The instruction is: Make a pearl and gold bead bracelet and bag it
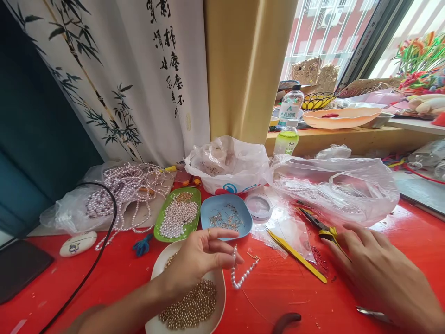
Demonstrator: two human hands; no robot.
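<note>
Across a glossy red bench [278,278], beside a rounded, bead-filled cream dish [221,304], our right hand [378,269] lies palm down, its fingers touching yellow-and-black-handled metal pliers [322,228]; whether they grip, we cannot tell. Our left hand [200,253] is held over the dish's far edge, thumb and fingers pinching one end of a pale, pearly bead strand [241,281] that curves just right of the dish. We expect the pliers to be rigid, best taken by the handles; the strand light, limp, slippery and delicately strung, best held at an end.
</note>
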